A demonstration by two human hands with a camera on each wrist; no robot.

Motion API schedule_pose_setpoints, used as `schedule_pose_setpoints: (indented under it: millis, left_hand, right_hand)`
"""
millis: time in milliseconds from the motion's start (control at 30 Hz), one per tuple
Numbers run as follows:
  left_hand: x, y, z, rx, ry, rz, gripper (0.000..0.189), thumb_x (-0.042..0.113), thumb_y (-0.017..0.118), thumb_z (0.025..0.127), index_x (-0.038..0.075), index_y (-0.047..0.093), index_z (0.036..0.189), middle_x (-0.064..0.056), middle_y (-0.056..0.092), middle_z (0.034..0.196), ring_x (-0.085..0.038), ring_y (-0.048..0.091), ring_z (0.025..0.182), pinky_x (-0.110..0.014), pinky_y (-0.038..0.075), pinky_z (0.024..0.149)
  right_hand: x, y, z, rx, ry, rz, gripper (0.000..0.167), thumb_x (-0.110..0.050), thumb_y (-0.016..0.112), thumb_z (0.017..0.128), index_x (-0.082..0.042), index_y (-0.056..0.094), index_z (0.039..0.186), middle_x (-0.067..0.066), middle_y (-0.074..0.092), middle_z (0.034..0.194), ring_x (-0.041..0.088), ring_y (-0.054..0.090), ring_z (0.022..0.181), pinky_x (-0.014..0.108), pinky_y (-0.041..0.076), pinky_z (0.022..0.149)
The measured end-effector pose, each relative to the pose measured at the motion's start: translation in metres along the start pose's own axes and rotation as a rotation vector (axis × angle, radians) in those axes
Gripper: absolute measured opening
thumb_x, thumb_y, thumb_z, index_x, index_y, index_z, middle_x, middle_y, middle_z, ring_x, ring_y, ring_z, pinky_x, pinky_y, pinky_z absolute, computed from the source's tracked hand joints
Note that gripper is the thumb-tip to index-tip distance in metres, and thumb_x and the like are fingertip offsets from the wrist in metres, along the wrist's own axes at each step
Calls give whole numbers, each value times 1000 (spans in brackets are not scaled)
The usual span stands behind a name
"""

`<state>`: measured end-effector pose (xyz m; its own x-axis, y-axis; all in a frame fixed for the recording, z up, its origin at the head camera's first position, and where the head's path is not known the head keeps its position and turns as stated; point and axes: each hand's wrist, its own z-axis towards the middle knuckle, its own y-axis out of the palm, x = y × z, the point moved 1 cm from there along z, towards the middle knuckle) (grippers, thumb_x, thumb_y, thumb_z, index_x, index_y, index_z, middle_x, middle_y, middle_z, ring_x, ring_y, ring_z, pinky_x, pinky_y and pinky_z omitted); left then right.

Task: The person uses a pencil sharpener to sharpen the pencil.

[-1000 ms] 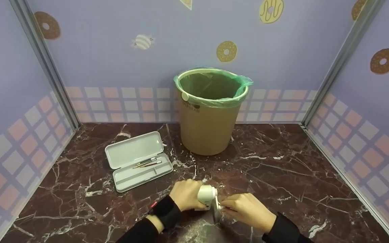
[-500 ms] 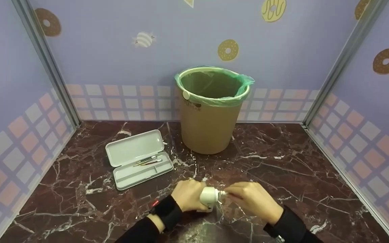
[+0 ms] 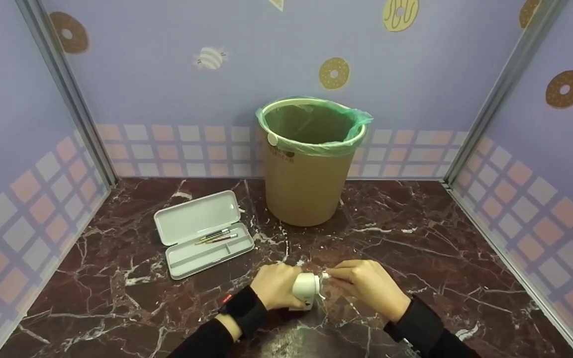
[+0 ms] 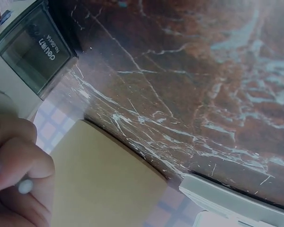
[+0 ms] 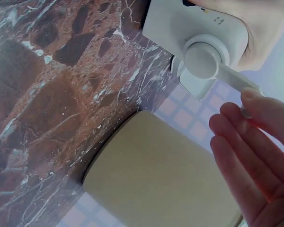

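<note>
A white crank pencil sharpener [image 3: 305, 287] stands near the front of the table, gripped from its left side by my left hand [image 3: 277, 287]. In the left wrist view its clear dark shavings drawer [image 4: 35, 49] carries printed lettering. My right hand [image 3: 368, 286] pinches the small knob at the end of the crank. The crank arm [image 5: 233, 78] reaches from the round hub to my right thumb and index finger in the right wrist view, while the other fingers stay loosely bent. The sharpener's far side is hidden behind my left hand.
An open white pencil case [image 3: 212, 263] lies at left, with several thin pencils or brushes [image 3: 217, 235] in it. A tan bin [image 3: 306, 189] with a green liner stands at the back. Patterned walls [image 3: 167, 89] enclose the dark marbled table [image 3: 416, 258].
My right hand has moved up and slightly away from me, turning the crank. My left hand keeps its grip on the pencil sharpener in nearly the same place.
</note>
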<state>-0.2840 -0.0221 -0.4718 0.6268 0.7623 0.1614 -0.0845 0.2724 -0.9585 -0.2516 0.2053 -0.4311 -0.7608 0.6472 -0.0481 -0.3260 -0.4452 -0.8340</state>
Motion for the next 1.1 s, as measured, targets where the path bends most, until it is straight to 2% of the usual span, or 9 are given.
schedule_pose_setpoints:
  millis: [267, 667, 867, 1000, 1100]
  left_hand:
    - [-3, 0, 0, 41, 32, 11, 48, 48, 93, 62, 17, 65, 84, 4, 69, 72, -10, 60, 59, -24, 46, 50]
    - [-5, 0, 1, 5, 30, -17, 50, 51, 92, 64, 16, 64, 86, 4, 69, 72, -8, 58, 58, -20, 43, 49]
    - [-6, -2, 0, 4, 30, -17, 52, 51, 93, 63, 16, 64, 89, 4, 69, 73, -8, 58, 58, -20, 43, 49]
    - [-4, -1, -1, 19, 36, -7, 52, 52, 92, 63, 16, 65, 89, 4, 70, 74, -8, 59, 58, -21, 44, 50]
    - [-2, 2, -2, 37, 50, 13, 52, 53, 92, 63, 16, 66, 89, 4, 70, 74, -9, 60, 59, -22, 46, 50]
  right_hand:
    - [3, 5, 5, 36, -11, -87, 23, -17, 82, 83, -12, 81, 105, -2, 79, 91, 9, 74, 77, 24, 59, 68]
    - [8, 14, 10, 58, -48, -201, 25, -14, 83, 80, -11, 81, 105, -1, 78, 89, 12, 73, 75, 26, 59, 67]
    - [10, 21, 13, 79, -70, -252, 31, -13, 88, 74, -11, 80, 104, -1, 77, 86, 12, 72, 74, 25, 59, 64]
    - [14, 30, 15, 35, -68, -298, 36, -7, 89, 70, -11, 79, 105, -1, 75, 84, 13, 70, 71, 27, 58, 61]
    - [17, 37, 14, -22, -51, -302, 34, -6, 86, 71, -11, 78, 104, 0, 74, 83, 15, 69, 69, 29, 56, 57]
